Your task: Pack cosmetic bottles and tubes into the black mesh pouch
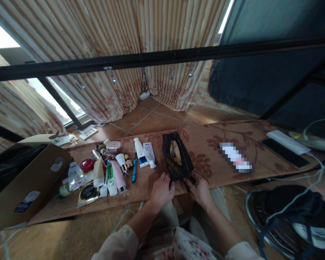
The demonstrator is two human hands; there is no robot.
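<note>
A black toiletry bag (167, 153) stands unzipped on the patterned cloth straight ahead, its mouth facing up and a light-coloured item (176, 153) showing inside. My left hand (162, 189) is closed at the bag's near left corner, with the fingertips partly hidden. At the near right corner, my right hand (199, 189) pinches the bag's lower edge. Left of the bag lie a white bottle (141, 153) and a white tube (149, 154) with a purple mark. Beside them rests a blue toothbrush (134, 169).
Several cosmetic tubes and jars, among them a pink tube (118, 175), crowd the cloth's left part. A cardboard box (47, 180) stands far left. A blurred-out phone-like object (235, 157), a dark tablet-like slab (284, 153) and white cables lie right. A black rail (151, 59) crosses behind.
</note>
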